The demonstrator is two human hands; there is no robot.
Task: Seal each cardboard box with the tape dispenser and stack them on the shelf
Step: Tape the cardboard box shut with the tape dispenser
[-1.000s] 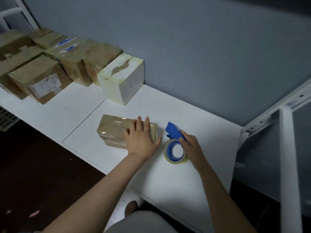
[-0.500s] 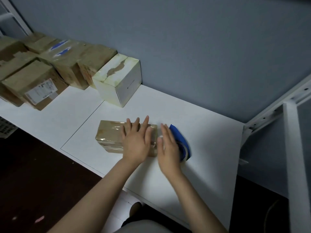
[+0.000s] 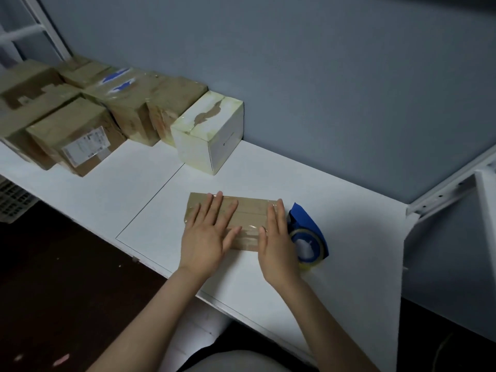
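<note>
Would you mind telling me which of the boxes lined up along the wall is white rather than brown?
The white box at the right end of the row, with a torn top; all the other boxes are brown cardboard.

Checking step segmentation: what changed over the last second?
The right hand let go of the tape dispenser, moved left and now lies flat on the right end of the box. The left hand slid left along the box top. Dispenser, box and the stacked boxes stayed on the table.
</note>
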